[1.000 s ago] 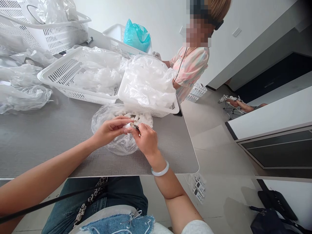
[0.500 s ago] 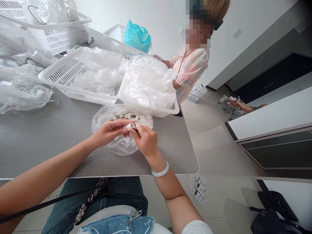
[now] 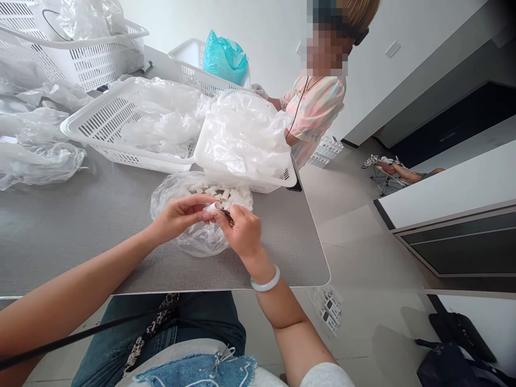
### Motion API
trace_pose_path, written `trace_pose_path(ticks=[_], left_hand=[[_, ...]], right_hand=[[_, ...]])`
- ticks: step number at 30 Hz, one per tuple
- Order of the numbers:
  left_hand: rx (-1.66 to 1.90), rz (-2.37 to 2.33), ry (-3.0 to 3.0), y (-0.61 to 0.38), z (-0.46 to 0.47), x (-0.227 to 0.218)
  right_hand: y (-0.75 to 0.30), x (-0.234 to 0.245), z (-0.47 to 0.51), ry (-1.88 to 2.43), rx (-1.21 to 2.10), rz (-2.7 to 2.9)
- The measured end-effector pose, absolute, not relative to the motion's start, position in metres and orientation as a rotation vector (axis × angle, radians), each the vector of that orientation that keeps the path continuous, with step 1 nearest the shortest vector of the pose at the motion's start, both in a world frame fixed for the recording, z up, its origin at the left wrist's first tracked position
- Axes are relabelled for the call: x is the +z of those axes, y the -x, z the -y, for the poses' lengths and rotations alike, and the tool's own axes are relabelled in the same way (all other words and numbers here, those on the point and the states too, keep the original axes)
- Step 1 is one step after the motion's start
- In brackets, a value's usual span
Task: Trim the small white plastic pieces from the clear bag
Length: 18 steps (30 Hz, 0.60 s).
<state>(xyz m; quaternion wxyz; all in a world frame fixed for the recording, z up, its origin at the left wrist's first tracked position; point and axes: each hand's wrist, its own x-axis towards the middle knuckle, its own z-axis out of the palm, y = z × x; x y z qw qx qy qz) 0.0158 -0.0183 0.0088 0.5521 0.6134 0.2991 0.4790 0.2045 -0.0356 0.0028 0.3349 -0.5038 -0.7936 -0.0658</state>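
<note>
Between the fingertips and thumb of my left hand [image 3: 180, 216] is a short white tube [image 3: 212, 207], its open end turned toward my other hand. My right hand [image 3: 243, 230] is closed around a small dark tool [image 3: 226, 214] with a thin tip and a brass-coloured spot; its exact kind is mostly hidden by the fingers. The tool's tip is close to the tube's rim, but I cannot tell whether they touch. Under both hands a clear plastic bag [image 3: 203, 242] lies spread on the table, with several similar white tube pieces [image 3: 210, 190] inside it.
Beyond the bag stand two white baskets: a slotted basket [image 3: 149, 163] and a basket [image 3: 266, 185] at the table's [image 3: 100, 215] right end, both holding plastic bags. A turquoise bag [image 3: 226, 59] sits farther back. Another person [image 3: 314, 113] stands across the right end.
The tube and the dark tool have shifted slightly against each other, and more of the tool shows now. Both hands stay in nearly the same place.
</note>
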Motion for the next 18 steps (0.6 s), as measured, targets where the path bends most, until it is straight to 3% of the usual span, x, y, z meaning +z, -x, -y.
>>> trace_pose_path(ticks=[18], left_hand=[[1.219,-0.774,-1.459,-0.0151,0.0183,0.0097]], right_hand=[[-0.2042,0.0029,0.0347,1.383,-0.084,2.099]])
